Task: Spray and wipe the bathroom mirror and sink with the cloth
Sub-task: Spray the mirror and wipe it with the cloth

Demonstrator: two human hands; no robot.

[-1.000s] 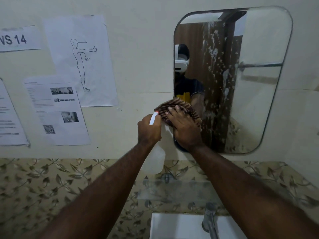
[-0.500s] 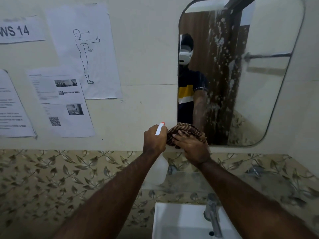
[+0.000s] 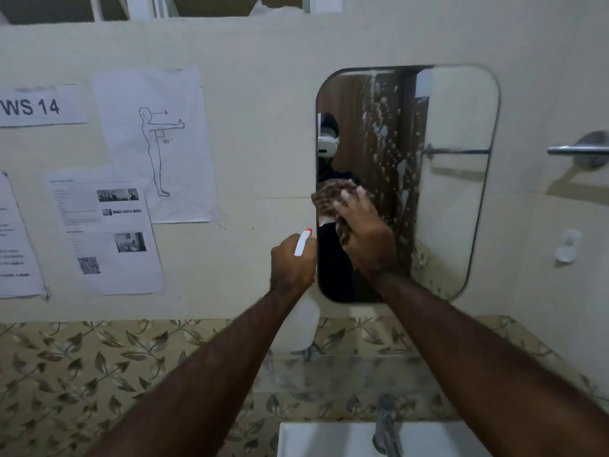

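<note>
A rounded rectangular mirror [image 3: 458, 179] hangs on the cream wall, its middle streaked with white foam drops. My right hand [image 3: 365, 235] presses a brown striped cloth [image 3: 329, 196] flat against the mirror's left part, near its left edge. My left hand [image 3: 291, 263] grips a white spray bottle [image 3: 304, 319] by the neck, its red-tipped nozzle pointing up beside the mirror's left edge. The white sink [image 3: 326, 440] shows at the bottom edge, partly cut off.
A chrome tap [image 3: 387, 430] rises from the sink. A glass shelf [image 3: 346, 372] sits below the mirror against leaf-patterned tiles. Paper sheets [image 3: 155, 143] are taped to the wall on the left. A towel bar [image 3: 580, 150] and a small white hook [image 3: 567, 249] are on the right wall.
My right hand has slid the cloth up from the mirror's bottom edge to its middle left. My head has tilted up, so the mirror sits lower in view.
</note>
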